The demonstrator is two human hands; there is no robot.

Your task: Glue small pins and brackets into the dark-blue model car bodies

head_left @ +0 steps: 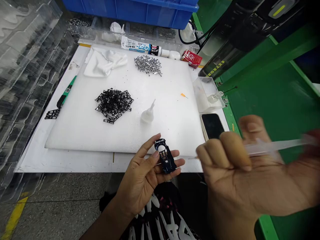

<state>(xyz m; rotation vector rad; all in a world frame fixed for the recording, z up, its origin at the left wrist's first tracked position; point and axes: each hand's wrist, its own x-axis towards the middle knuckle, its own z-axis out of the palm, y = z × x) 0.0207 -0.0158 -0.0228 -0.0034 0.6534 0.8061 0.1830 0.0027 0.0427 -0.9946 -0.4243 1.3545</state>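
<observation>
My left hand (147, 170) grips a small dark blue toy car body (165, 158) between thumb and fingers, over the near edge of the white foam sheet (170, 133). The car body has an opening in its roof. To its right, my right hand (240, 166) is raised and blurred, its fingers curled around a translucent syringe (275, 146). On the foam, a white dropper bottle (148, 115) stands beyond the left hand. A pile of black plastic frames (115, 102) lies to the left, and a pile of shiny silver parts (148, 64) farther back.
A white cloth (103, 61), a glue tube (140, 46) and a red box (191, 58) lie at the back. A green cutter (67, 91) is at left. An orange needle tip (184, 95), clear box (208, 95) and phone (212, 125) are right. Plastic trays (22, 90) stack at left.
</observation>
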